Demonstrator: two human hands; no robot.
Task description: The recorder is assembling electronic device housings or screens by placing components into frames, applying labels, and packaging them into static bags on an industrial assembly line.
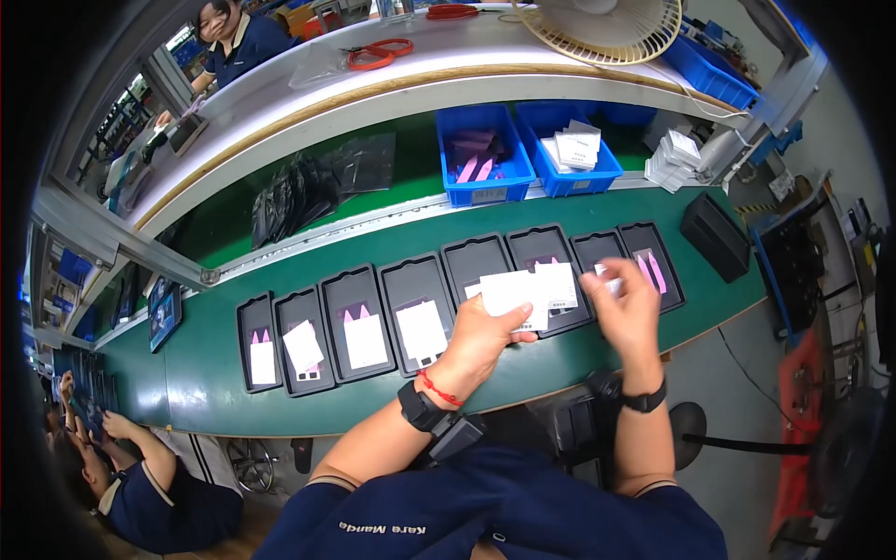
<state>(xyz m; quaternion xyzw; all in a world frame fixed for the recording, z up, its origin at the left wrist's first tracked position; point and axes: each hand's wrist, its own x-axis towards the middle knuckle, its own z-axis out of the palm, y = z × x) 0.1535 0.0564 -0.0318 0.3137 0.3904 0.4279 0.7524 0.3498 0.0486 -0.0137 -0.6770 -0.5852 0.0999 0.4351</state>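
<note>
My left hand (483, 338) is closed on a small stack of white cards (505, 295), held above the row of black trays. My right hand (629, 313), slightly blurred, is over the trays at the right with its fingers curled. A bit of white shows at its fingertips; whether it is held or lies in the tray I cannot make out. Beside the left hand, a black tray (390, 280) holds a white card (423, 329). Farther left, another white card (365, 341) lies over pink pointed pieces. The rightmost tray (674, 295) shows pink pointed strips (651, 271) and no white card.
Behind the trays stand a blue bin (485, 194) with pink pieces and a blue bin (571, 183) with white cards. More white cards (674, 159) are stacked to their right. Black plastic bags (291, 198) lie under the shelf (392, 99). Stacked black trays (716, 236) stand at the right.
</note>
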